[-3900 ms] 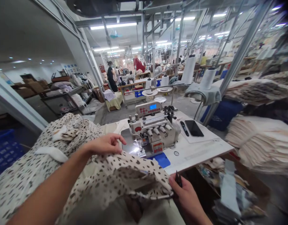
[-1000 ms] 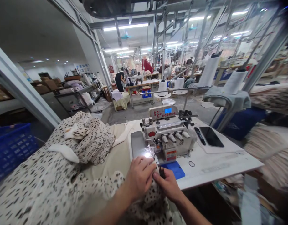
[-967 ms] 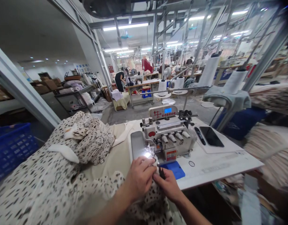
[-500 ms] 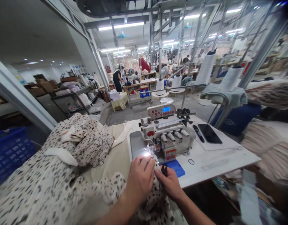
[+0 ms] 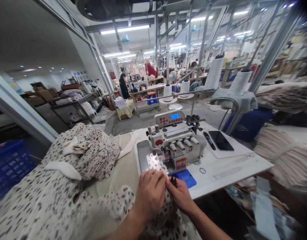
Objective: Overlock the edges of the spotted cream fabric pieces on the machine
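Observation:
Cream fabric with dark spots (image 5: pixel 166 216) runs from the lap up to the overlock sewing machine (image 5: pixel 160 135). A strip of it lies on the machine's grey plate, beside the lit needle area. My left hand (image 5: pixel 150 191) is closed on the fabric edge just in front of the machine, fingers bent. Close beside it, my right hand (image 5: pixel 180 194) pinches the same edge between thumb and fingers. Dark thread snips (image 5: pixel 173 181) poke out of the right hand. The fingertips of both hands nearly meet, and part of the edge is hidden beneath them.
A large heap of spotted fabric (image 5: pixel 93 150) covers the left side, with a blue basket (image 5: pixel 12 158) beyond. Right of the machine lie a phone (image 5: pixel 221 140), a marker (image 5: pixel 209 140) and a small ring (image 5: pixel 202 170). Thread cones (image 5: pixel 215 73) stand behind. A person (image 5: pixel 123 85) stands farther back.
A strip of spotted fabric now shows on the grey plate, beyond where my left fingers were. My left hand has drawn slightly back, and the view has shifted a little.

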`<act>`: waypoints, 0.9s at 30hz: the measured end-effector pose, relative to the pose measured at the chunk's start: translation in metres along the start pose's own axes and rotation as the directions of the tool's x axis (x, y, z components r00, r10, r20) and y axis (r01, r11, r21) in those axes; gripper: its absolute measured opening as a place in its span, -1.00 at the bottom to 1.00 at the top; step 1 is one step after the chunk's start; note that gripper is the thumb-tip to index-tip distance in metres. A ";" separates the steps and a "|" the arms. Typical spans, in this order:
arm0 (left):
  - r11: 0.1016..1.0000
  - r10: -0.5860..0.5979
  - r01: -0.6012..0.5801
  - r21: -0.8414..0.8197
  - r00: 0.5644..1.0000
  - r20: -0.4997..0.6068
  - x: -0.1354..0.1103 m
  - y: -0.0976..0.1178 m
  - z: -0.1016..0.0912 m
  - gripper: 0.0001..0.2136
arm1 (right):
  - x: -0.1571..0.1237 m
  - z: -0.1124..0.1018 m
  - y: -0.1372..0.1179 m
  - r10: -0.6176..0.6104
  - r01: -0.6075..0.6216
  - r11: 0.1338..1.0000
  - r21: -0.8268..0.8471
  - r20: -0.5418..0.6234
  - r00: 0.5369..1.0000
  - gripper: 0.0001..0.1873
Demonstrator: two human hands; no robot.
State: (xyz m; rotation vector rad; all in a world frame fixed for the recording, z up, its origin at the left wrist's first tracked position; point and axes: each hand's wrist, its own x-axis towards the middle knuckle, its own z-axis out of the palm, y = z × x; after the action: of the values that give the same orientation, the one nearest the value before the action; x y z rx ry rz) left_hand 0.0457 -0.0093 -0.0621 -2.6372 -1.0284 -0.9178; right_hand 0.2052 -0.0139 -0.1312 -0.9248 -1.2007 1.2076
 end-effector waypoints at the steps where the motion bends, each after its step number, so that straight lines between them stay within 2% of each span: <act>1: 1.000 0.006 -0.006 -0.002 1.000 -0.001 0.000 0.000 0.000 -0.65 | 0.000 0.000 0.001 0.003 -0.003 1.000 0.001 -0.003 1.000 -0.57; 14: 0.998 0.051 -0.051 0.024 0.999 -0.003 0.006 0.004 -0.004 -0.76 | 0.001 -0.002 0.006 0.021 -0.020 1.000 0.017 -0.019 1.000 -0.54; 18: 0.999 0.047 -0.047 0.024 0.999 0.000 0.005 0.005 -0.004 -0.78 | 0.001 -0.002 0.007 -0.013 0.013 0.999 0.038 -0.009 1.000 -0.58; 27: 0.999 0.042 -0.043 0.011 0.999 0.017 0.004 0.004 -0.004 -0.76 | 0.002 -0.001 0.008 -0.001 0.002 0.995 0.100 -0.008 1.000 -0.61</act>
State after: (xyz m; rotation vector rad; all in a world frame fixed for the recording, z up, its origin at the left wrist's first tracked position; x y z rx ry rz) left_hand 0.0491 -0.0117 -0.0564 -2.6511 -0.9743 -0.8800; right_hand 0.2046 -0.0107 -0.1387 -0.8537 -1.1244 1.2502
